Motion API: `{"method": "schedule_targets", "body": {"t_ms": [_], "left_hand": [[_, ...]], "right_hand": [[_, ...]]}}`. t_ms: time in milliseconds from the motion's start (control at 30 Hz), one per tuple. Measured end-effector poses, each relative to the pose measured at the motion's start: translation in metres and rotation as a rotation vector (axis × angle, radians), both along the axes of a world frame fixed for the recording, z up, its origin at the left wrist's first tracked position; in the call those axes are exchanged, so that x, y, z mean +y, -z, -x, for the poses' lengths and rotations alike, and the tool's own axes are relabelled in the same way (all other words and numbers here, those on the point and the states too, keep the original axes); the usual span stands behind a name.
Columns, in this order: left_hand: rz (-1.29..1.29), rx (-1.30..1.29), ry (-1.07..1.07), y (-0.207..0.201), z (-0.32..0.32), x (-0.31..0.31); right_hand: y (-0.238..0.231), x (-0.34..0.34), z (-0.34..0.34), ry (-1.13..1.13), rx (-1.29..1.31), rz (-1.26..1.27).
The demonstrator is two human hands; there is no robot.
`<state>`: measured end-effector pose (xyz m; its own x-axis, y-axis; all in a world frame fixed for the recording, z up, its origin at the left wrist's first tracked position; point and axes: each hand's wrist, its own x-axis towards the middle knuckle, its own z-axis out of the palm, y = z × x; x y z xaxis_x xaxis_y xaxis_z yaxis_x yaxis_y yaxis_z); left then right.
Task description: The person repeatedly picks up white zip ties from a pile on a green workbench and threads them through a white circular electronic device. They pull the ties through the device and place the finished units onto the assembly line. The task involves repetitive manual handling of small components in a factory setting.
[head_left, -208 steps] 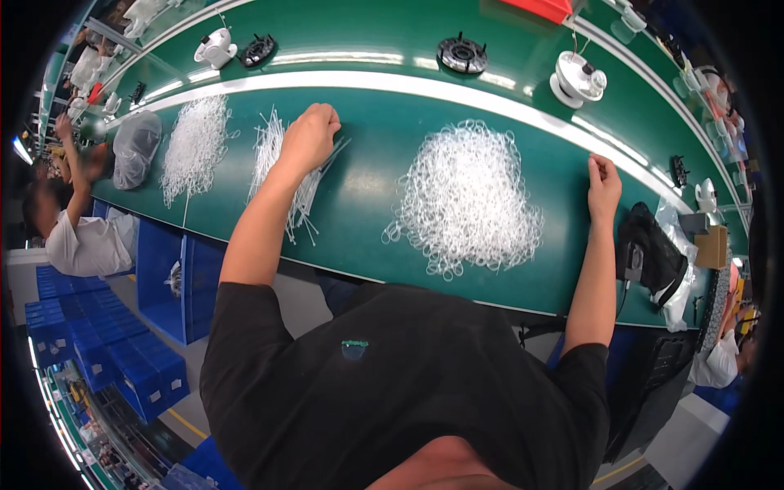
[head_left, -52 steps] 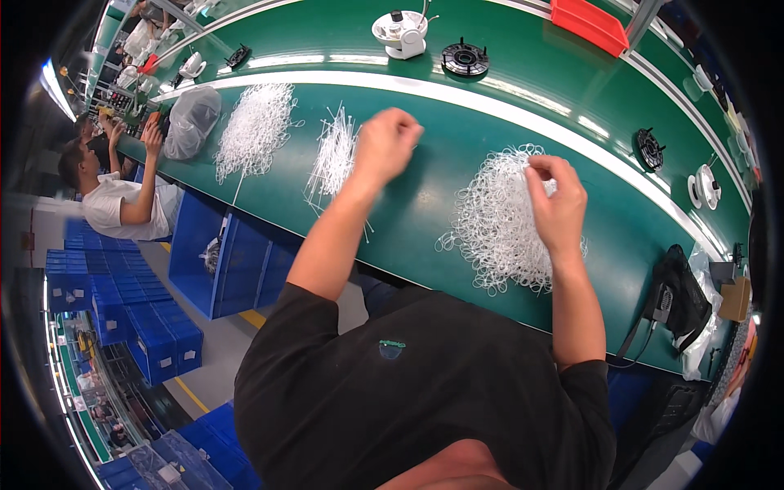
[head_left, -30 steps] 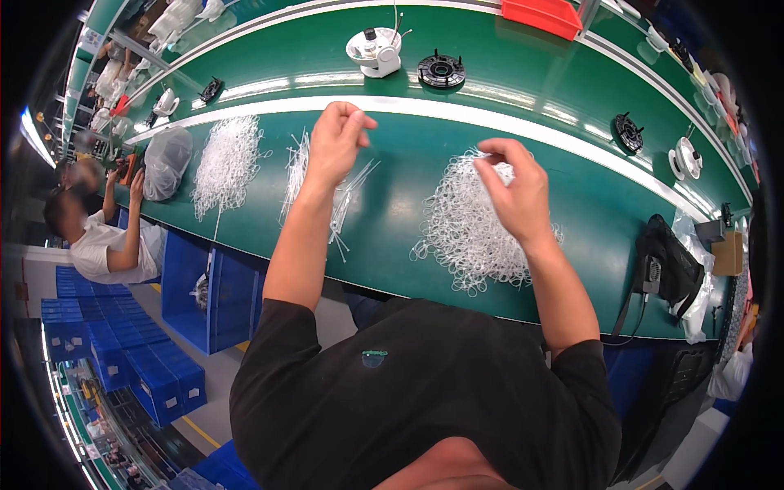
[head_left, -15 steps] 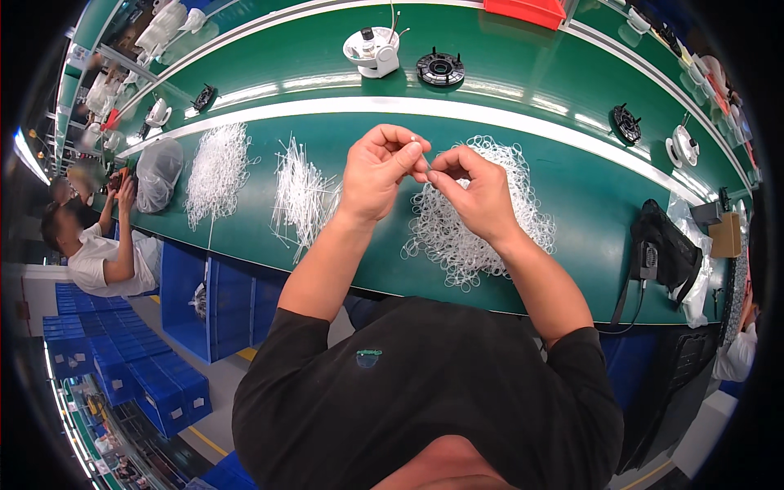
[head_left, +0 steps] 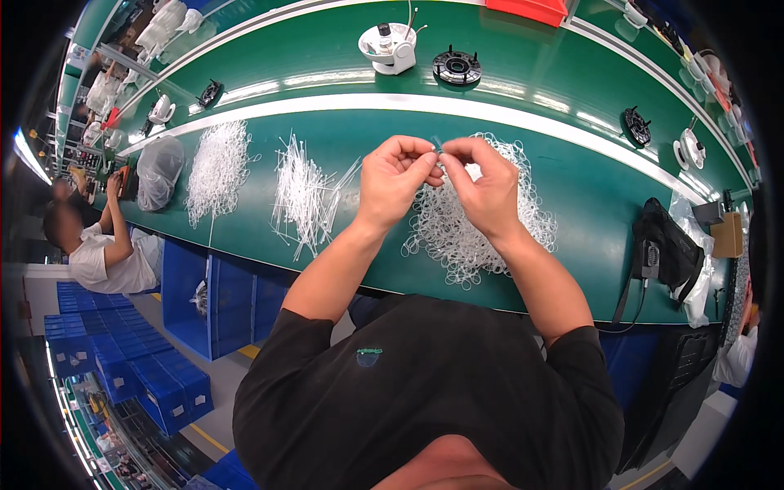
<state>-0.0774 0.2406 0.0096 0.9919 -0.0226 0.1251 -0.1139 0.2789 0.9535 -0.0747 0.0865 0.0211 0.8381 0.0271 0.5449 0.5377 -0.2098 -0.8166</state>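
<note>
My left hand [head_left: 397, 181] and my right hand [head_left: 488, 186] meet above the green bench, fingertips pinched together. Between them is a thin, pale cable tie [head_left: 437, 144], only partly visible; its exact shape is hard to make out. Behind and below my right hand spreads a big heap of white cable ties closed into loops [head_left: 457, 237]. To the left of my left hand lies a loose pile of straight white cable ties [head_left: 298, 192]. Farther left is another heap of white looped ties [head_left: 216, 171].
A clear plastic bag [head_left: 159, 173] sits at the bench's left. On the belt beyond stand a white lamp-like housing [head_left: 389, 51] and a black round base [head_left: 456, 67]. A black bag [head_left: 665, 245] lies at right. Blue crates [head_left: 167, 392] stand on the floor; a person works at left.
Both hands have shifted slightly right, and their fingertips have come closer together around the tie. The housing and black base on the belt have moved right.
</note>
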Motion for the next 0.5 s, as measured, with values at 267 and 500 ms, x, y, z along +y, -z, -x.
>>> {"method": "schedule_targets", "body": {"t_ms": [267, 500], "left_hand": [[0.032, -0.013, -0.042, -0.0029, -0.0032, 0.0016], [0.037, -0.008, -0.047, -0.002, -0.0023, 0.001]], "right_hand": [[0.0018, 0.0006, 0.0, -0.011, -0.07, 0.081], [0.0021, -0.0009, 0.0006, -0.016, -0.06, 0.114]]}}
